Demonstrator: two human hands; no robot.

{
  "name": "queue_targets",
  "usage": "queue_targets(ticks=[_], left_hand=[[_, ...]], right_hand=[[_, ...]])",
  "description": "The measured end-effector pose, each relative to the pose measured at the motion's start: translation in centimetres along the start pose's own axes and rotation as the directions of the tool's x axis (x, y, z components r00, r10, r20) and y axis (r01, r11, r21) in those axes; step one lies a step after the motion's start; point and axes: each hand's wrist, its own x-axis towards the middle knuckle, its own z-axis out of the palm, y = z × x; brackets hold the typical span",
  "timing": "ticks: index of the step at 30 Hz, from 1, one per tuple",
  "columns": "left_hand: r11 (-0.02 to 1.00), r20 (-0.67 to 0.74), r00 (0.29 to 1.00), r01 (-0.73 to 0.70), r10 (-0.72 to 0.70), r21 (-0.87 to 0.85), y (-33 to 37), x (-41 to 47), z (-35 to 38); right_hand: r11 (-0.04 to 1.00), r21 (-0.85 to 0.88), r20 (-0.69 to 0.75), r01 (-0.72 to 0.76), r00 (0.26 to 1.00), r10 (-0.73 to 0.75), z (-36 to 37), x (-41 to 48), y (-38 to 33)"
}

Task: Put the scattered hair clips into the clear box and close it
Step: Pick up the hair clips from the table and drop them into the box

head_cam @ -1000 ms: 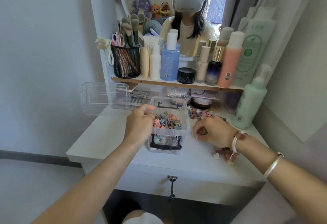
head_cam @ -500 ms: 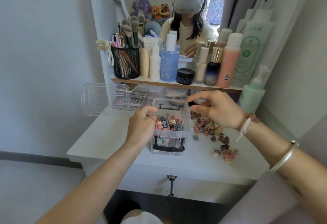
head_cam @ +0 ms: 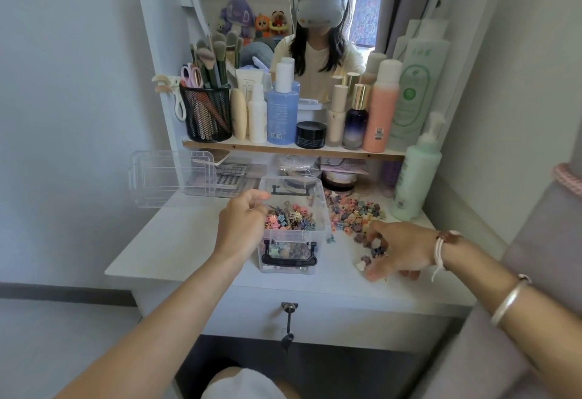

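2 bare hands work at the white tabletop [head_cam: 176,241]. The left hand [head_cam: 242,228] curls its grip against the left wall of the clear box [head_cam: 291,241], which stands open and partly filled with hair clips [head_cam: 291,219]. Its lid [head_cam: 171,178] lies apart at far left. The right hand [head_cam: 400,250] rests among scattered clips [head_cam: 356,217] just right of the box, fingers [head_cam: 373,236] spread, pinching nothing clearly.

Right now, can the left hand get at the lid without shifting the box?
Probably yes. The lid leans at the desk's back left, the left hand rests on the box's left wall, and only bare desktop lies between.
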Motion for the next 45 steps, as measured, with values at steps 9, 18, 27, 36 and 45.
queue_targets(ticks=[9, 18, 27, 36, 45], left_hand=[[1.0, -0.004, 1.0, 0.002, -0.002, -0.005, 0.1, 0.1, 0.1], [1.0, -0.01, 1.0, -0.008, 0.008, 0.02, 0.1, 0.1, 0.1], [1.0, -0.022, 1.0, 0.006, -0.006, 0.014, 0.3, 0.2, 0.3], [1.0, -0.024, 1.0, 0.001, 0.0, 0.02, 0.1, 0.3, 0.3], [1.0, -0.015, 1.0, -0.006, 0.007, 0.011, 0.3, 0.1, 0.3]], right_hand=[[0.986, -0.044, -0.296, 0.162, 0.94, -0.168, 1.5, 2.4, -0.7], [0.975, 0.089, -0.475, 0.206, 0.869, -0.14, -0.8, 3.8, -1.9], [0.78, 0.342, -0.463, 0.524, 0.816, -0.346, -2.2, 1.8, -7.1], [0.988, 0.109, -0.072, 0.111, 0.992, -0.103, -2.2, 0.4, -2.1], [0.988, 0.102, 0.003, 0.117, 0.993, -0.118, 0.3, 1.1, -1.0]])
